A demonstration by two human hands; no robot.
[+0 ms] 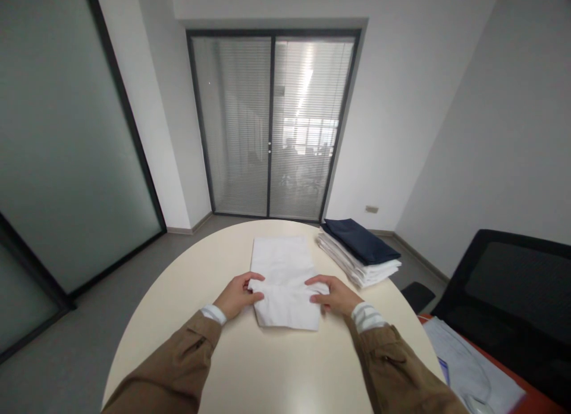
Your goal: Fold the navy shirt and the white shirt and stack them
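A white cloth (283,259), folded into a long rectangle, lies on the round cream table (187,301) in front of me. My left hand (238,294) pinches its left edge about midway, thumb and fingers closed on the fabric. On the opposite edge my right hand (335,294) grips the cloth the same way, with a bunched bit of fabric between thumb and fingers. Creases run across the cloth between both hands. Its near end spreads toward me below the hands, and its far part lies flat beyond them.
At the table's right rear edge sits a stack of folded white cloths (357,265) with a folded dark navy cloth (361,240) on top. A black mesh chair (513,295) stands to the right, with white sheets (468,360) on a red-orange surface. Glass doors (272,128) are behind.
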